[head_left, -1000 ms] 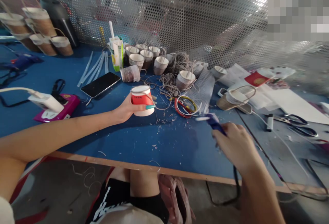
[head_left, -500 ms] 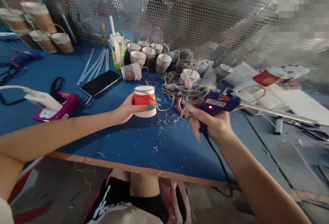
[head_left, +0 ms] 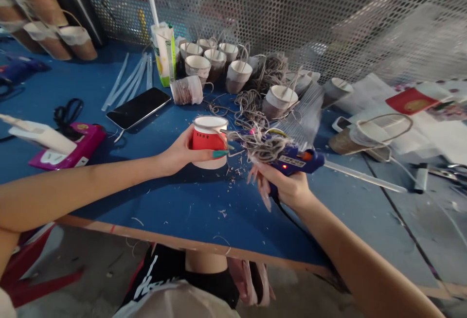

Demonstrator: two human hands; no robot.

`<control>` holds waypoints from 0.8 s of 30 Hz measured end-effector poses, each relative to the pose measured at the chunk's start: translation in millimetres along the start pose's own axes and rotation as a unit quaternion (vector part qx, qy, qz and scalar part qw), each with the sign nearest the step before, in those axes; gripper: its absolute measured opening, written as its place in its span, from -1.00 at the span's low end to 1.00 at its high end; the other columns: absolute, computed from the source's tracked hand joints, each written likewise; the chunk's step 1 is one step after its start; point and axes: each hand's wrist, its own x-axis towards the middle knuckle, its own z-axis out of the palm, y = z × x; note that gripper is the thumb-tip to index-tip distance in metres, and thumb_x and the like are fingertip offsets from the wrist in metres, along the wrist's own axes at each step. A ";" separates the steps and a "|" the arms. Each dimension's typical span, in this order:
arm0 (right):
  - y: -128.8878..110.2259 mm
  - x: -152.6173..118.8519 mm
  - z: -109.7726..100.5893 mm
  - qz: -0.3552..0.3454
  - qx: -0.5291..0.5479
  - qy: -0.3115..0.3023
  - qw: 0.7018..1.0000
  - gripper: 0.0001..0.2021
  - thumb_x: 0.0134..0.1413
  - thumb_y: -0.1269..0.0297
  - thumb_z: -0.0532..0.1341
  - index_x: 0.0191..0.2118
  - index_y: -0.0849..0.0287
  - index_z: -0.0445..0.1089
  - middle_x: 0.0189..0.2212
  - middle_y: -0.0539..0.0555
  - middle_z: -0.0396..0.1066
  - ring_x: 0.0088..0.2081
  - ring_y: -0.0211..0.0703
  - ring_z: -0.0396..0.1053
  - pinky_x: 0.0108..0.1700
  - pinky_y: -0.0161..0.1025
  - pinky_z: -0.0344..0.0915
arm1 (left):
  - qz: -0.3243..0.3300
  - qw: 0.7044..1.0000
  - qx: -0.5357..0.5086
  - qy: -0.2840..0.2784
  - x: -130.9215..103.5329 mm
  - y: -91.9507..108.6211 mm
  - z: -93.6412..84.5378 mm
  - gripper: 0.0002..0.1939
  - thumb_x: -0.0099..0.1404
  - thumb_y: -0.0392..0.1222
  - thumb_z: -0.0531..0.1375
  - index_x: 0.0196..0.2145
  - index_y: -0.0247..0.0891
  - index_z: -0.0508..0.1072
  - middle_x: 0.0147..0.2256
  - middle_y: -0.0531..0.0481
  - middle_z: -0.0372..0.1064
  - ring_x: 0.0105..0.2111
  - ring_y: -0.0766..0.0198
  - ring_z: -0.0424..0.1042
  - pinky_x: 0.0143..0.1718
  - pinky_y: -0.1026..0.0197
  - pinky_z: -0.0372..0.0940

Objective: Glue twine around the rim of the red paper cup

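Observation:
My left hand (head_left: 184, 150) is wrapped round a red and white paper cup (head_left: 208, 140), held upright near the middle of the blue table. A thin cord hangs at the cup's right side. In my right hand (head_left: 282, 182) is a blue hot glue gun (head_left: 301, 160) with a red light lit. Its front is tangled in grey stringy strands, and a clear glue stick (head_left: 365, 176) sticks out of its back. The gun's nose points left, close to the cup's right side; whether they touch I cannot tell.
Behind stand several small cord-wrapped cups (head_left: 214, 60) and a heap of cord (head_left: 272, 72). A phone (head_left: 139, 108), glue sticks (head_left: 127, 84), a drink carton (head_left: 164, 55) and a magenta power strip (head_left: 69, 148) lie left. Papers, scissors (head_left: 448, 174) and another cup (head_left: 352, 138) are right.
My right hand has brought the glue gun leftward, its nose now beside the cup. My left hand still holds the cup. The camera view has shifted slightly.

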 end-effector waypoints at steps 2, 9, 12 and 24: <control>-0.3 0.9 1.1 0.004 -0.003 -0.001 1.000 -0.49 0.01 -0.10 0.33 -0.74 0.14 0.34 -0.86 0.00 0.25 -0.78 -0.25 0.23 -0.64 -0.23 0.29 | -0.003 1.000 -0.001 0.003 -0.4 -0.2 0.4 -0.40 -0.10 -0.19 0.50 -0.09 -0.23 0.43 -0.17 -0.07 0.53 -0.10 0.03 0.50 0.03 -0.08 0.34; -5.8 0.1 5.3 0.021 -0.028 0.002 0.999 -0.40 -0.06 -0.22 0.31 -0.82 0.12 0.28 -0.88 0.02 0.22 -0.76 -0.23 0.27 -0.56 -0.19 0.35 | 0.011 1.000 0.010 -0.017 -0.1 -3.4 -0.6 -0.36 -0.09 -0.16 0.50 -0.05 -0.21 0.38 -0.09 -0.10 0.52 -0.04 0.00 0.50 0.05 -0.07 0.35; -9.7 -0.2 6.3 0.031 -0.039 0.002 0.999 -0.40 -0.07 -0.21 0.32 -0.85 0.11 0.26 -0.87 0.03 0.23 -0.75 -0.22 0.27 -0.54 -0.18 0.36 | 0.014 0.999 0.025 -0.017 0.1 -4.2 -2.1 -0.30 -0.11 -0.14 0.50 -0.01 -0.20 0.36 -0.05 -0.12 0.51 -0.02 0.00 0.49 0.04 -0.05 0.36; -8.2 -1.4 7.2 0.018 -0.043 -0.011 0.999 -0.48 0.00 0.02 0.30 -0.83 0.09 0.21 -0.84 0.00 0.22 -0.71 -0.22 0.30 -0.53 -0.20 0.38 | 0.016 0.997 0.071 0.003 1.4 -1.3 2.5 -0.27 -0.18 -0.15 0.51 -0.05 -0.24 0.34 -0.06 -0.15 0.50 -0.05 -0.01 0.48 0.00 -0.06 0.39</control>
